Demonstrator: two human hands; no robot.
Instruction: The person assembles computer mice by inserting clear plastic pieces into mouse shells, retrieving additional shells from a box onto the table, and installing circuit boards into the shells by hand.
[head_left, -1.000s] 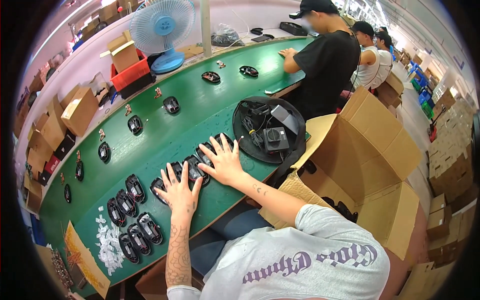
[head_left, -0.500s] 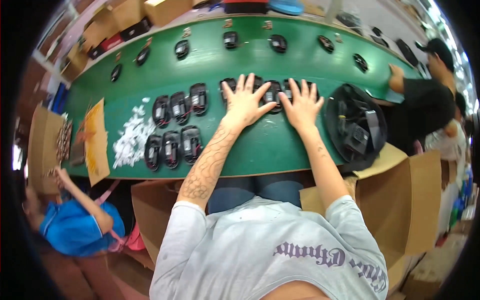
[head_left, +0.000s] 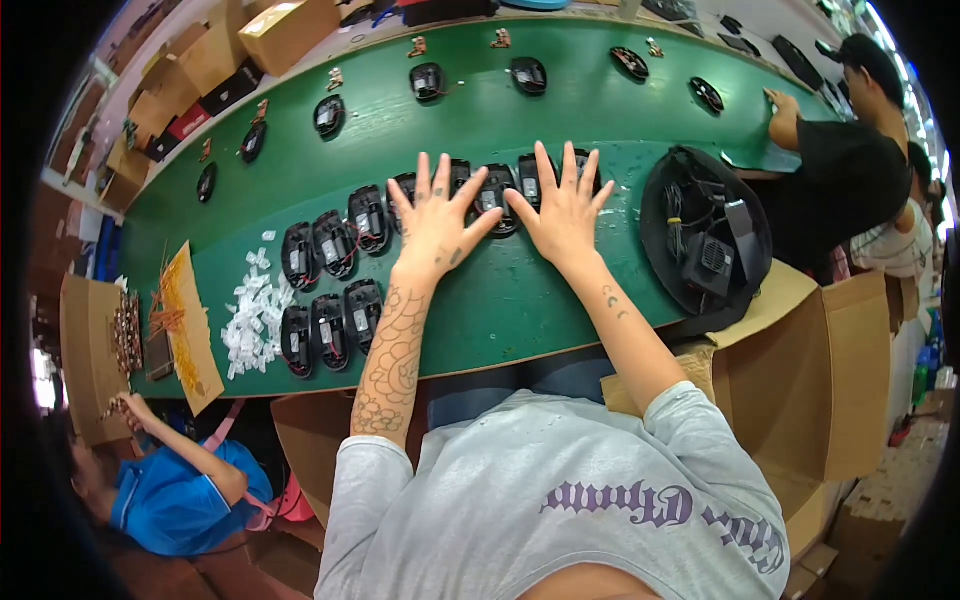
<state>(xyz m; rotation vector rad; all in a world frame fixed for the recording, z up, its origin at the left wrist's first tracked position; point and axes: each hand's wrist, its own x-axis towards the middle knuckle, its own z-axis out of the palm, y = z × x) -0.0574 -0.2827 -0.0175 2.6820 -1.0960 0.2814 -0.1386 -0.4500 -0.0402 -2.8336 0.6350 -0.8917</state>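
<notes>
Farthest left of the round black tray (head_left: 652, 235), beyond the end of my green table (head_left: 480, 310), a co-worker in a blue top (head_left: 190, 495) has a hand near a carton (head_left: 95, 350). Next, still well left of the tray, a cardboard sheet (head_left: 198, 345) with orange-yellow bits on it lies at the table's end, then a heap of small clear plastic pieces (head_left: 252, 325). A line of single mouse shells (head_left: 427, 81) starts behind these and runs along the far side of the table until it passes behind the tray. Closer to the tray than the heap, I have six mouse shells (head_left: 335, 243) in two short rows, red wires showing in some.

My left hand (head_left: 437, 228) comes next, palm down, fingers splayed and grasping nothing, over a row of mouse shells (head_left: 497, 205) left of the tray. My right hand (head_left: 563, 218) is spread the same way, released, over the row's end nearest the tray. My fingers hide parts of the shells, so I can't quite tell how firmly they rest there.

The tray itself holds a black power brick (head_left: 712, 262) and bundled cable (head_left: 673, 215). Right of it stand an open box (head_left: 855, 390) and, farther back, a co-worker in black (head_left: 850, 180).
</notes>
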